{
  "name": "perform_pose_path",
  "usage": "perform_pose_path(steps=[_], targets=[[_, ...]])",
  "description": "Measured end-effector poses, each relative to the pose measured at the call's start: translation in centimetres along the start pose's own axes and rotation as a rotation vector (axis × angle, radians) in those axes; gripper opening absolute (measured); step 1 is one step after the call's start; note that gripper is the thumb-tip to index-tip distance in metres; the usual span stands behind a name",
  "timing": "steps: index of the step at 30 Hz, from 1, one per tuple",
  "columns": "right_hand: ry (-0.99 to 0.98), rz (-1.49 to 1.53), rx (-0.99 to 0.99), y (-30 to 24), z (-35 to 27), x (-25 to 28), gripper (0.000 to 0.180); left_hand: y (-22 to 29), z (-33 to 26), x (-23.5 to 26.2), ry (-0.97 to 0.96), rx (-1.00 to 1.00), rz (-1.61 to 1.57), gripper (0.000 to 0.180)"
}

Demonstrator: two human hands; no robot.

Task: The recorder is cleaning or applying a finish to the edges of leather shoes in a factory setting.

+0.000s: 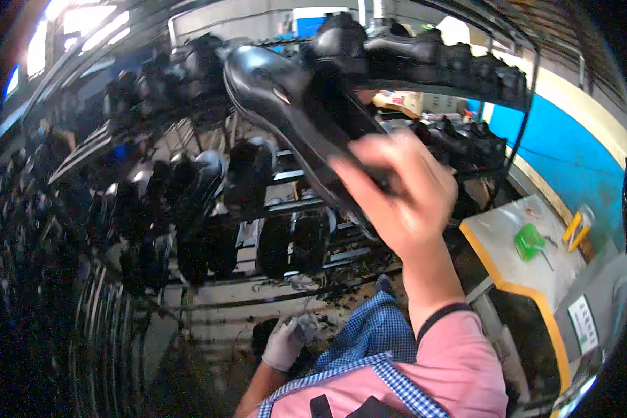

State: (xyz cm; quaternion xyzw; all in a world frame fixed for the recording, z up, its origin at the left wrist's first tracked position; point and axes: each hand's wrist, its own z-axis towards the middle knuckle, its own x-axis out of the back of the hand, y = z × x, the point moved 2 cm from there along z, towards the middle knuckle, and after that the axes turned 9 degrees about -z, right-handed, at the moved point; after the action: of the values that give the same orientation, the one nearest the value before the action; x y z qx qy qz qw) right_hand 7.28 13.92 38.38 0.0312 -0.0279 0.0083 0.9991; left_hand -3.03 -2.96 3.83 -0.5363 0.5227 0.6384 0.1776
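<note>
Pink shirt (pixel 463 355), checked apron (pixel 380 327), glove (pixel 282 348) (whitish, apparently).

The nearest black shoe (pixel 303 129) looks like smooth leather or similar, very glossy, with white reflections on its toe, while the rack (pixel 296 206) behind seems to be of metal, its bars having a dull shine. The checked apron (pixel 376 327) and the pink shirt (pixel 467 355) are of soft, matt cloth, and the pale glove (pixel 282 350) is also matt, its material not clear. The table top (pixel 498 228) appears smooth, the green object (pixel 529 242) on it plastic, and the blue wall (pixel 571 167) painted
</note>
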Motion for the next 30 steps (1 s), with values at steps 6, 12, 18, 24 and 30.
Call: perform_pose_path(steps=[6,12,18,24,30], targets=[[-0.281,0.153,-0.068,-0.5,-15.8,4.2,0.028,5.6,0.3,-2.7,-0.074,-0.326,0.062,0.052],[-0.843,0.391,-0.101,-2.6,-26.7,3.2,0.025,7.5,0.5,-1.9,0.314,-0.687,0.188,0.055],[-1.102,0.636,-0.660,-0.2,-28.7,2.5,0.017,6.9,-0.8,-4.8,0.212,-0.770,0.624,0.061],[-0.970,0.605,-0.480,-0.8,-23.0,0.6,0.042,5.4,-1.5,-5.9,0.022,-0.590,0.665,0.065],[-1.003,0.617,-0.318,-1.7,-20.5,-0.1,0.034,5.3,-1.8,-6.1,0.008,-0.563,0.675,0.066]])
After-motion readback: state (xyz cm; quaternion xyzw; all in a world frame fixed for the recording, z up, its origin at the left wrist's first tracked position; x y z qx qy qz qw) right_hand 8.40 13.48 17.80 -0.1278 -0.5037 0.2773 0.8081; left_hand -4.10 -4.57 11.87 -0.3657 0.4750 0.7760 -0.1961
